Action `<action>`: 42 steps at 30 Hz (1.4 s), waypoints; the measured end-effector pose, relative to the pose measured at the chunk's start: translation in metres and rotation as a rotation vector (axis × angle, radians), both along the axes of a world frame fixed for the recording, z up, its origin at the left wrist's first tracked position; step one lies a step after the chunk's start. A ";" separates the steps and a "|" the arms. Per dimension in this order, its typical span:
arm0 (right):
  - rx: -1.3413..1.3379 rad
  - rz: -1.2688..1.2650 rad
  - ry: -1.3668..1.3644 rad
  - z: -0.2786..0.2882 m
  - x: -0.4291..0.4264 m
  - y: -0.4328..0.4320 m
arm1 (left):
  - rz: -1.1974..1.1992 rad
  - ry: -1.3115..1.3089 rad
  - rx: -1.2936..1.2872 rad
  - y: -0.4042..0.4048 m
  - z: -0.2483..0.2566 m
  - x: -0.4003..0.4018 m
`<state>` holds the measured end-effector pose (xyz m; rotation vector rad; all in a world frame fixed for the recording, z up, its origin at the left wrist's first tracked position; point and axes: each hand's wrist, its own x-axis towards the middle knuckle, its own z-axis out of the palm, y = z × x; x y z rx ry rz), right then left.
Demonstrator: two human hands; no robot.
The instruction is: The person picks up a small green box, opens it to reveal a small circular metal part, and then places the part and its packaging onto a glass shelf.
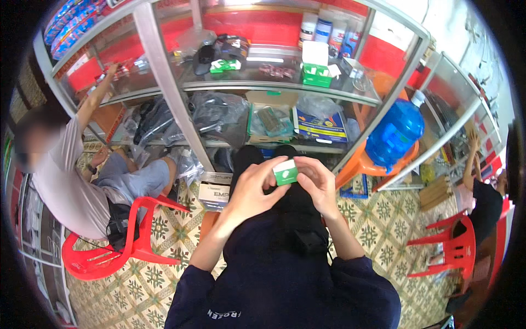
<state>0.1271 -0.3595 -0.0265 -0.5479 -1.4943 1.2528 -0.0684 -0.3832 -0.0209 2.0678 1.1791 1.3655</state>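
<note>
Above my lap I hold a small green and white cardboard box (286, 172) between both hands. My left hand (255, 185) grips it from the left side, thumb below and fingers behind. The fingers of my right hand (317, 183) rest at its right edge, with the thumb near the lower corner. Ahead of me on the glass shelf (246, 84), a larger green box (317, 75) stands with its white lid up and small white-and-green packs inside. Farther left on that shelf lie several loose green and white boxes (225, 66).
A blue water jug (395, 133) sits on an orange plastic stool (363, 164) at right. On the lower shelf are plastic-wrapped items (218, 111) and an open carton (271, 98). One person (70, 164) sits left, reaching into the cabinet; another (487, 205) is at far right near a red chair (450, 246).
</note>
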 end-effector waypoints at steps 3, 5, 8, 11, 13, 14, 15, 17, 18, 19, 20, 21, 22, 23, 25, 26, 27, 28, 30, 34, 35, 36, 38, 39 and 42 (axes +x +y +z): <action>-0.003 0.001 -0.029 -0.003 0.010 0.002 | -0.075 -0.007 -0.019 -0.003 0.004 -0.005; 0.005 0.009 -0.048 0.001 0.011 -0.001 | -0.110 -0.006 -0.005 -0.003 0.003 -0.003; 0.030 0.004 -0.038 0.001 0.015 0.000 | -0.129 0.005 -0.013 -0.004 0.005 -0.001; -0.053 0.029 0.000 0.000 0.016 -0.002 | -0.115 0.015 -0.039 -0.006 0.007 0.000; -0.075 0.036 0.004 0.001 0.016 -0.003 | -0.119 0.038 -0.053 -0.007 0.008 0.000; -0.095 0.044 0.006 0.001 0.017 -0.003 | -0.120 0.038 -0.052 -0.007 0.008 0.000; -0.094 0.044 0.006 0.001 0.017 -0.003 | -0.114 0.056 -0.037 -0.006 0.007 0.000; -0.099 0.005 -0.047 0.001 0.019 -0.005 | -0.109 0.074 -0.021 -0.006 0.007 0.001; -0.098 0.005 -0.047 0.001 0.019 -0.004 | -0.122 0.070 -0.037 -0.006 0.008 0.001; -0.066 -0.005 -0.060 0.001 0.020 -0.004 | -0.135 0.066 -0.054 -0.006 0.008 0.001; -0.036 -0.014 -0.073 0.001 0.020 -0.004 | -0.134 0.067 -0.055 -0.006 0.008 0.001; -0.037 -0.013 -0.072 0.002 0.018 -0.004 | -0.158 0.032 -0.087 -0.005 0.007 0.001; -0.099 0.001 -0.018 0.005 0.015 -0.005 | -0.182 -0.003 -0.119 -0.004 0.006 0.001; -0.160 0.014 0.036 0.007 0.014 -0.006 | -0.183 -0.002 -0.119 -0.003 0.006 0.000; -0.150 0.017 0.034 0.004 0.014 -0.005 | -0.217 0.005 -0.119 -0.001 0.007 -0.002; -0.142 0.022 0.032 0.003 0.014 -0.005 | -0.217 0.005 -0.120 -0.001 0.007 -0.003; -0.143 0.021 0.033 0.002 0.015 -0.005 | -0.223 0.007 -0.114 -0.001 0.008 -0.003; -0.146 0.035 0.038 0.002 0.016 -0.004 | -0.228 0.008 -0.107 -0.001 0.008 -0.003; -0.149 0.049 0.044 0.001 0.018 -0.002 | -0.241 -0.003 -0.103 -0.001 0.008 -0.005; -0.092 0.055 0.043 -0.005 0.023 0.001 | -0.253 -0.058 -0.131 -0.002 0.010 -0.005; -0.035 0.004 -0.024 -0.004 0.023 0.001 | -0.253 -0.058 -0.130 -0.002 0.010 -0.006; -0.035 0.004 -0.024 -0.001 0.021 0.001 | -0.235 -0.040 -0.127 -0.002 0.011 -0.007; 0.209 -0.128 -0.011 0.006 0.016 -0.001 | -0.218 -0.022 -0.124 -0.002 0.011 -0.008; 0.237 -0.132 -0.045 0.004 0.019 0.000 | -0.209 -0.023 -0.135 -0.001 0.010 -0.008; 0.505 -0.236 -0.347 0.012 0.020 -0.002 | -0.190 -0.010 -0.138 -0.002 0.011 -0.009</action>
